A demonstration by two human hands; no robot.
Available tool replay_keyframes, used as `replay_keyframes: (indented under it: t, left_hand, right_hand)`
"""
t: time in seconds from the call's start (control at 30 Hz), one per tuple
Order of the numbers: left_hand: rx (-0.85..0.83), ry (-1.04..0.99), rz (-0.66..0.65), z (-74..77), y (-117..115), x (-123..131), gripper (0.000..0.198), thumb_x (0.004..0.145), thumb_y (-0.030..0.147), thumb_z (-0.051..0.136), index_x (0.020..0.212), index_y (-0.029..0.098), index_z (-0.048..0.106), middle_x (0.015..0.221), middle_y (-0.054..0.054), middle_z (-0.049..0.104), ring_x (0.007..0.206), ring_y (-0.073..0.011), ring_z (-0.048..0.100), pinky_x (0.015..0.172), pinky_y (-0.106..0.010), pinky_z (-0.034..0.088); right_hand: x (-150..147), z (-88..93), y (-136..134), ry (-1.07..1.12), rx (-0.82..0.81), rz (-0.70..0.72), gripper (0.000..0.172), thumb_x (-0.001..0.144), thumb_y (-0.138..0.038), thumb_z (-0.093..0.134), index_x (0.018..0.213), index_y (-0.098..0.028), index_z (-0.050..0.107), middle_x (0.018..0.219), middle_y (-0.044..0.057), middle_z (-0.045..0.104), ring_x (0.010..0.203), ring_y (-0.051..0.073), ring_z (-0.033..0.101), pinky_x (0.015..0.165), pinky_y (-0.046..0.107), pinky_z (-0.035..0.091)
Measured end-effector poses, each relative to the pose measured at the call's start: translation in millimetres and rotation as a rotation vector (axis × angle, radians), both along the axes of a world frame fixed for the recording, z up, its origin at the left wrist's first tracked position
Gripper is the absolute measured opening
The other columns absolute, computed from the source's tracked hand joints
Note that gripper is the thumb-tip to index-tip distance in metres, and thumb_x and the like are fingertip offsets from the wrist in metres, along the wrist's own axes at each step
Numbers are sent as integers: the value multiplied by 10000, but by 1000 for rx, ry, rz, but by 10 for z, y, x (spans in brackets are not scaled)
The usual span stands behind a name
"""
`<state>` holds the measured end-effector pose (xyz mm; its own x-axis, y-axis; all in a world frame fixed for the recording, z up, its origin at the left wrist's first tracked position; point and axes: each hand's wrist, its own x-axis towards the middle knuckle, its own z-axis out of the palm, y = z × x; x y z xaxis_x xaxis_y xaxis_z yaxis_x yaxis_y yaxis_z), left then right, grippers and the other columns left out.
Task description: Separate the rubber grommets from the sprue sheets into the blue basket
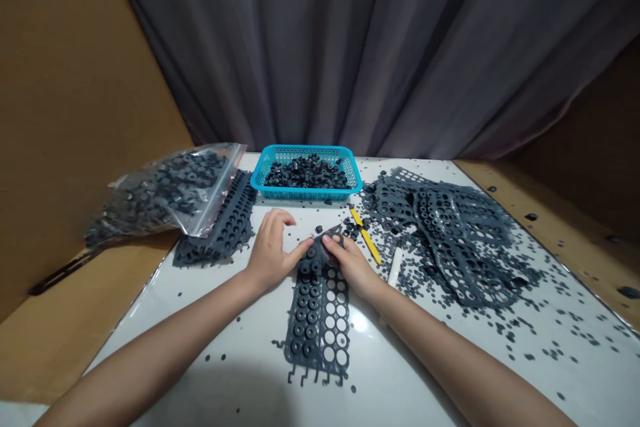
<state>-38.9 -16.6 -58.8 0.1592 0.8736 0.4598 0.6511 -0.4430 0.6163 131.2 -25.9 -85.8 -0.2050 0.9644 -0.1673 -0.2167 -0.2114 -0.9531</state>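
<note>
A dark grey rubber sheet (320,317) studded with small rings lies on the white table in front of me; many of its holes on the right side are punched out. My left hand (270,253) rests on the sheet's far left corner, thumb pressing its edge, fingers curled. My right hand (350,260) pinches the sheet's far edge next to it. The far end of the sheet is lifted slightly between both hands.
A blue basket (306,155) full of loose black rings stands at the back. A clear bag of rings (160,193) and stacked sheets (225,223) lie at left. Emptied sheets (450,227) pile at right, with a yellow tool (366,237), a white stick (395,265) and scattered scraps.
</note>
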Motion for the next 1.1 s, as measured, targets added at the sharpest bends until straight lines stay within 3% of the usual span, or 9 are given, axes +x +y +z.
replay_keyframes:
  t: [0.1,0.2,0.43,0.57,0.67,0.83,0.93,1.1]
  left_hand:
    - [-93,321,-238,193,4,-63,234,791,435,524,761,204,497,710,-15,539,689,-192,503,646,-311,366]
    - [-139,495,-344,316,3,-90,243,818,431,482,756,200,521,661,-19,558,622,-191,507,587,-302,329]
    - [174,854,-448,204,-11,-50,224,896,290,389,785,176,547,728,-41,613,679,-200,541,625,-326,310]
    - [361,894,-537,149,52,-96,241,903,262,389,743,176,547,688,-30,578,655,-189,505,616,-323,292]
    - [417,908,-535,177,89,-126,263,905,300,397,726,173,541,679,-29,558,640,-185,481,604,-321,281]
    - [398,929,-533,195,123,-110,261,896,348,407,775,168,552,711,-36,566,666,-188,488,616,-327,288]
    - [419,939,-573,136,166,-97,265,910,284,382,746,167,553,662,-29,567,637,-182,493,608,-325,287]
    - [279,899,-634,116,216,-136,272,911,268,373,739,164,557,669,-37,587,629,-165,507,631,-302,324]
  right_hand:
    - [1,10,-61,-126,203,16,287,797,-448,550,687,-183,551,658,-8,506,644,139,447,638,261,358]
    - [-2,33,-114,-238,365,52,281,852,-410,481,699,-182,541,684,4,506,670,146,445,663,271,362]
    - [-16,-1,-111,-286,416,87,315,861,-431,463,683,-172,482,657,-16,435,646,121,401,633,253,344]
    - [4,-11,-60,-299,289,263,405,829,-507,482,624,-160,457,598,-36,376,582,94,342,557,236,295]
    - [21,-6,-38,-286,236,350,454,833,-550,440,605,-158,450,572,-42,351,545,85,296,520,237,255]
    - [34,-15,-17,-197,249,303,437,837,-556,423,632,-170,429,612,-35,364,587,97,332,569,242,291]
    - [48,2,-8,-152,258,328,373,835,-514,456,705,-166,470,676,-20,426,648,110,399,637,252,339]
    - [52,70,-5,-360,403,389,303,699,-380,681,837,-161,524,778,-1,531,726,132,470,667,250,364]
